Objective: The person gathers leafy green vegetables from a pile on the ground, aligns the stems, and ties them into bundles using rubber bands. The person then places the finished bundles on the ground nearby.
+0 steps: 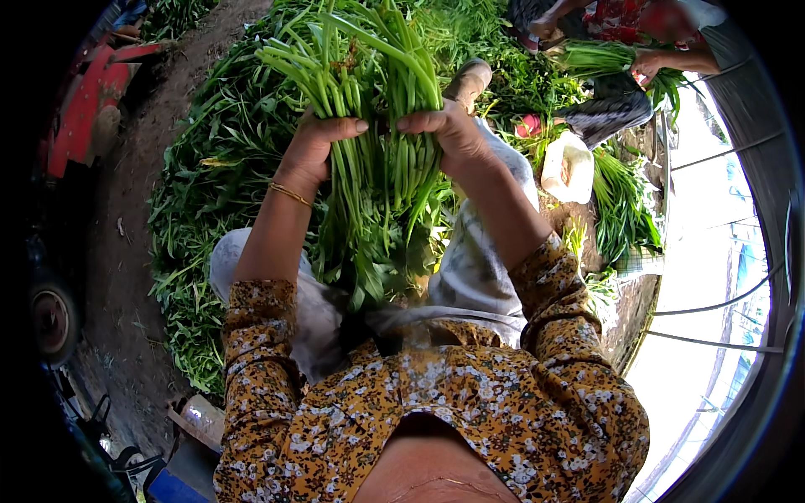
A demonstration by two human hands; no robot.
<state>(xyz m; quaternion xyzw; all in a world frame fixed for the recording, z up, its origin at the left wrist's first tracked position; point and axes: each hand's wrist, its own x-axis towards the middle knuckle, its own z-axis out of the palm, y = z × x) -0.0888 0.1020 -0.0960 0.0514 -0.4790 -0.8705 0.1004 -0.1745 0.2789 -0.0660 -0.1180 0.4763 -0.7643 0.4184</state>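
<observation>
My left hand (314,141) is closed around a bunch of long green stems (352,166), probably water spinach, with the thumb lying across the front. Beside it my right hand (456,135) grips a second bunch (409,170) the same way. The two bunches are held upright above my lap, nearly touching. Pale cut stem ends point up and away from me, while the leaves hang down between my knees. My fingers behind the stems are hidden. Under and around the hands spreads a large heap of loose leafy greens (214,176).
At the upper right another person (629,38) holds a bunch of greens (597,60). A cream plastic container (568,166) stands to my right, near more bundled greens (626,201). Red machinery (88,104) and a wheel (53,320) lie left, across bare soil (129,232).
</observation>
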